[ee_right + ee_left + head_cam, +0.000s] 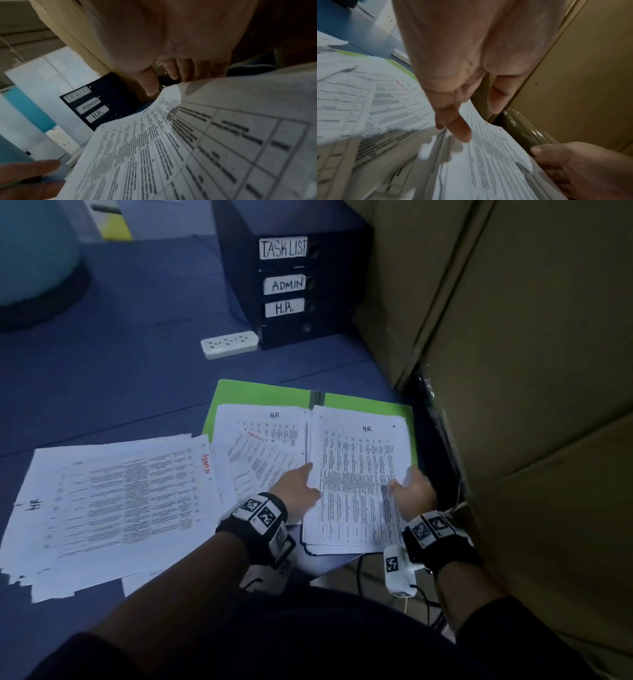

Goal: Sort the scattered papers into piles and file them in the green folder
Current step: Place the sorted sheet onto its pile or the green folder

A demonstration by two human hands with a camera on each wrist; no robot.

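Fingers (399, 486) of the right hand (416, 491) pinch the HR pile (359, 474) on the green folder (260, 393); the left hand (298, 491) lies flat beside. Left of the folder, the mixed papers (113, 508) wait unsorted.

A blue, smooth tabletop (113, 371) carries an open bright green folder (260, 393) near its front right edge, and a spread pile of white printed paper sheets (113, 508) to the folder's left. Farther back lie a white plastic power strip (229, 344) and, just beside it, a dark blue stack of labelled file drawers (294, 330).
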